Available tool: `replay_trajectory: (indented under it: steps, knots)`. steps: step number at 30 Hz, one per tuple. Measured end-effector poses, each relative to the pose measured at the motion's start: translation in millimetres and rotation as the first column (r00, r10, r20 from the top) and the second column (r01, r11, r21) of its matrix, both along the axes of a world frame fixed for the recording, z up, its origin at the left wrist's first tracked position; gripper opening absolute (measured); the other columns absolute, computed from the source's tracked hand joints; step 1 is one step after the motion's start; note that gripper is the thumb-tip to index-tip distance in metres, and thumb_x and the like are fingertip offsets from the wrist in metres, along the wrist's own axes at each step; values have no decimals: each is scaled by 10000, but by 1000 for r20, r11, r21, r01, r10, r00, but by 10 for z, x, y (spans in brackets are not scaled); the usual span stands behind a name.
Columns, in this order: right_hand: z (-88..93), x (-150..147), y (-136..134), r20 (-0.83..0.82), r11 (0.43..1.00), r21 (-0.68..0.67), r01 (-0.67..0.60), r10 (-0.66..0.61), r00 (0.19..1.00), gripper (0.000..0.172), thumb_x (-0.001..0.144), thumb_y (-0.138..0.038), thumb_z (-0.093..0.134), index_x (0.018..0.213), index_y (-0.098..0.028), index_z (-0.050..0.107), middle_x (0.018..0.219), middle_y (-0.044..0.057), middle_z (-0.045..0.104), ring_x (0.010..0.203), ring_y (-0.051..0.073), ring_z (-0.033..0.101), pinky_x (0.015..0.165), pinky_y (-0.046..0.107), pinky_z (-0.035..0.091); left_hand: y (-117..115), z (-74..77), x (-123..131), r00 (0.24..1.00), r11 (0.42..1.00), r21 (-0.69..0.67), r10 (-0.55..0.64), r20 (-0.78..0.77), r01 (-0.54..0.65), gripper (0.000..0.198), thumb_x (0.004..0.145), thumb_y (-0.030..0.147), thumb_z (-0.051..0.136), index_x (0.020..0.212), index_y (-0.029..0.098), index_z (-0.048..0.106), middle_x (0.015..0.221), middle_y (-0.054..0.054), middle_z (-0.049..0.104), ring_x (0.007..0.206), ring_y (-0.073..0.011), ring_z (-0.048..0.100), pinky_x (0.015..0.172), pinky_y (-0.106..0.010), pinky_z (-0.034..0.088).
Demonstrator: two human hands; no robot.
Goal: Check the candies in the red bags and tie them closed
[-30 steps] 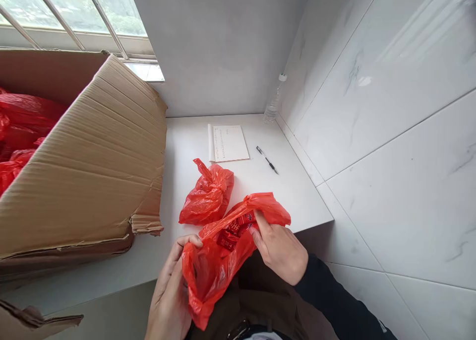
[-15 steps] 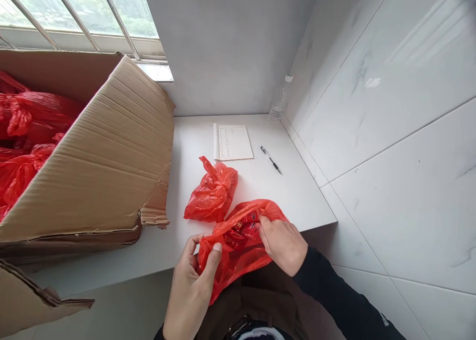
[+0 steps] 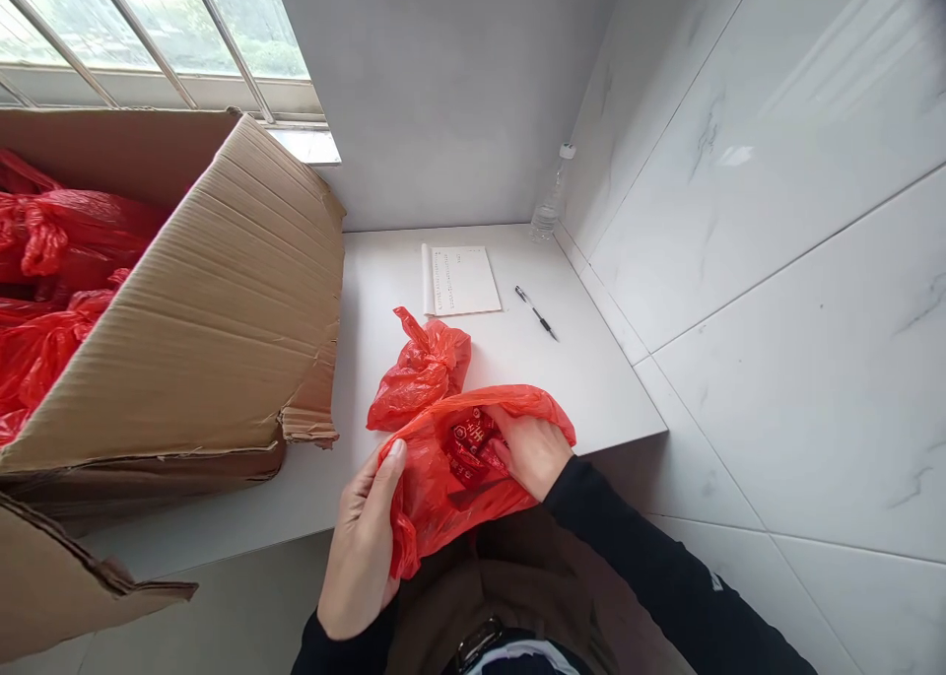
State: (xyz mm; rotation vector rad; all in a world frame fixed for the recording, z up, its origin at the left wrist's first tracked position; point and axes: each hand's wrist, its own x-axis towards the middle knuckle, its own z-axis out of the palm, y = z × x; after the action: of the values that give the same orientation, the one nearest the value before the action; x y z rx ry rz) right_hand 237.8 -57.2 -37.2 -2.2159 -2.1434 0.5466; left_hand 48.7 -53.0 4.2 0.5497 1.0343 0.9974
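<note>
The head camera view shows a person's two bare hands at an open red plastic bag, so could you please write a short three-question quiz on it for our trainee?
1. Multiple choice: which hand reaches inside the open red plastic bag?
A) the bare left hand
B) the bare right hand

2. True or false: the slim black-and-clear pen lies to the right of the white paper notebook.

3. Fill in the blank: the large brown cardboard box beside the window holds ____.

Key: 1. B; 2. True; 3. red plastic bags.
</note>
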Motion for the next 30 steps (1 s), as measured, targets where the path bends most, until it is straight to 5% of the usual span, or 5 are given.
replay_trajectory:
  steps: [5, 11, 17, 23, 30]
  knots:
    - [-12, 69, 0, 1, 998, 52, 36, -37, 999, 317, 977, -177, 389, 1169, -165, 641, 1063, 121, 715, 920, 242, 680, 734, 304, 458, -38, -67, -14, 999, 999, -28, 35, 36, -34, 423, 797, 396, 784, 1188, 248, 716, 1065, -35, 746, 973, -207, 714, 667, -185, 589]
    - [-43, 46, 9, -51, 995, 62, -78, 81, 995, 493, 893, -172, 525, 1381, -241, 520, 1042, 57, 729, 931, 242, 676, 768, 304, 466, -28, -68, -32, 999, 998, -42, 45, 24, -44, 479, 770, 412, 805, 1209, 248, 709, 1100, -38, 743, 1005, -221, 711, 708, -200, 598]
    - [-116, 63, 37, -55, 994, 89, -60, 65, 996, 351, 933, -184, 483, 1267, -206, 587, 1256, 72, 668, 1093, 225, 625, 892, 289, 452, -10, -111, -26, 999, 997, -59, 50, 9, -50, 493, 766, 407, 807, 1218, 241, 701, 1145, -46, 734, 1025, -236, 706, 715, -219, 603]
    - [-27, 128, -66, 37, 999, 32, 17, -19, 999, 331, 960, -241, 459, 1255, -156, 583, 1022, 108, 724, 874, 276, 682, 710, 342, 465, 35, -85, -19, 997, 994, -80, 71, -31, -73, 498, 745, 428, 818, 1182, 215, 713, 1142, -60, 738, 1008, -248, 709, 712, -232, 603]
    - [50, 196, -122, 112, 999, -11, 53, -51, 992, 245, 961, -202, 446, 1093, -173, 650, 1041, 95, 729, 919, 259, 682, 689, 320, 420, 38, -75, 15, 999, 997, -72, 33, -2, -33, 433, 769, 424, 801, 1148, 229, 727, 1097, -41, 747, 980, -216, 714, 691, -199, 586]
